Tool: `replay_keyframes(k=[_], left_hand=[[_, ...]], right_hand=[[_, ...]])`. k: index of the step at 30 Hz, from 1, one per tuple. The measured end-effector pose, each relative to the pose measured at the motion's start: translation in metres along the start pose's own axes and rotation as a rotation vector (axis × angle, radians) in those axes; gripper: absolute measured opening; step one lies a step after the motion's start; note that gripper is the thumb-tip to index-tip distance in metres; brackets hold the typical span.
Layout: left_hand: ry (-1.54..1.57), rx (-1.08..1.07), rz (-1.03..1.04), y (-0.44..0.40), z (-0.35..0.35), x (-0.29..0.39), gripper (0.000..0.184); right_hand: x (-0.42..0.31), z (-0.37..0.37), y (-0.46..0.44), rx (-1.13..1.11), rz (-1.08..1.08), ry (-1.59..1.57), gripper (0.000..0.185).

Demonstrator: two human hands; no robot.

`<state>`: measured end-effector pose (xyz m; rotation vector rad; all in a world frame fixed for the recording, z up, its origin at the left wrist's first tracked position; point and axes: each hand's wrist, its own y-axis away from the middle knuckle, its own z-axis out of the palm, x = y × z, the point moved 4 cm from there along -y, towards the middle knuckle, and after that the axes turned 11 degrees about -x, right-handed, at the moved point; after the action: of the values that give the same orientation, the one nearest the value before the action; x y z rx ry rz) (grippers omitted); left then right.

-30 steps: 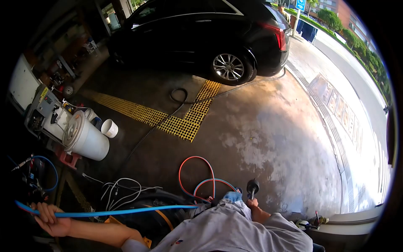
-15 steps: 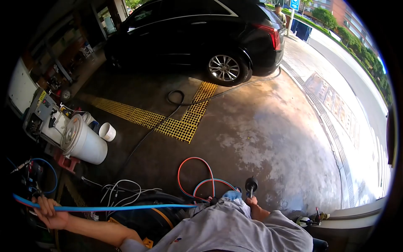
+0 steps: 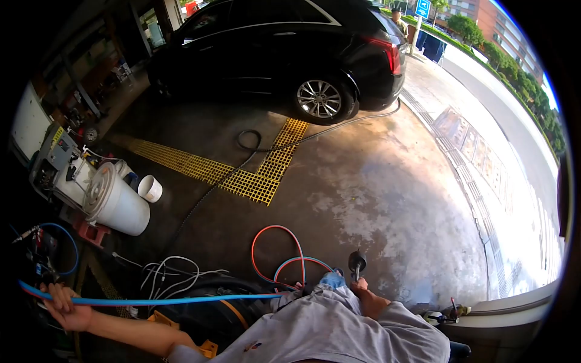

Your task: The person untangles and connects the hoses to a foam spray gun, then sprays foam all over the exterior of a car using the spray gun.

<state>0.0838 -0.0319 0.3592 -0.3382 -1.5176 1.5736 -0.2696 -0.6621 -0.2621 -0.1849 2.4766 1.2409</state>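
My left hand (image 3: 68, 307) is closed around a blue hose (image 3: 181, 300) at the lower left. The hose runs taut across to the front of my grey shirt (image 3: 327, 327), and a red-and-blue loop (image 3: 277, 254) of hose stands beyond it. My right hand (image 3: 364, 290), partly hidden by the shirt and forearm, grips a tool with a round black head and metal stem (image 3: 357, 261). The tool's head points away from me over the floor; its exact kind is unclear.
A black car (image 3: 272, 60) stands ahead. Yellow floor grating (image 3: 254, 183) has a black hose (image 3: 209, 195) across it. At left are a lidded white barrel (image 3: 124, 206), a small white bucket (image 3: 150, 189) and white cables (image 3: 175, 275). A person (image 3: 398, 21) is behind the car.
The view has shifted slightly, so the surroundings sit a little further left. Both hands keep their hold, with the hose still stretched across.
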Motion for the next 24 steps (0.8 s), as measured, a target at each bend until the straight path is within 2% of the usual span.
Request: replay_keyframes(k=[5, 9, 13, 16, 17, 20, 22, 24], left_hand=[[0.012, -0.018, -0.012, -0.003, -0.005, 0.001, 0.026], [-0.028, 0.003, -0.008, -0.004, -0.001, 0.000, 0.027], [-0.014, -0.007, -0.011, -0.005, 0.000, 0.002, 0.026], [-0.011, 0.000, -0.010, -0.002, -0.002, 0.007, 0.026], [-0.016, 0.002, -0.008, -0.002, -0.001, 0.009, 0.026], [-0.039, 0.001, -0.019, 0.001, 0.004, 0.015, 0.025], [0.002, -0.020, -0.043, 0.000, 0.007, 0.017, 0.024], [-0.005, 0.003, -0.039, 0.002, 0.007, 0.020, 0.023]], right_hand=[[-0.041, -0.009, 0.019, 0.016, -0.189, -0.028, 0.040], [-0.069, 0.005, -0.002, 0.022, -0.336, 0.109, 0.039], [-0.104, 0.019, 0.003, -0.116, -0.655, 0.298, 0.034], [-0.115, 0.049, 0.001, -0.124, -0.778, 0.350, 0.034], [-0.116, 0.057, 0.005, -0.120, -0.644, 0.388, 0.034], [-0.127, 0.057, 0.028, -0.253, -0.679, 0.571, 0.035], [-0.126, 0.063, 0.027, -0.435, -0.567, 0.760, 0.037], [-0.124, 0.069, 0.025, -0.426, -0.580, 0.791, 0.038]])
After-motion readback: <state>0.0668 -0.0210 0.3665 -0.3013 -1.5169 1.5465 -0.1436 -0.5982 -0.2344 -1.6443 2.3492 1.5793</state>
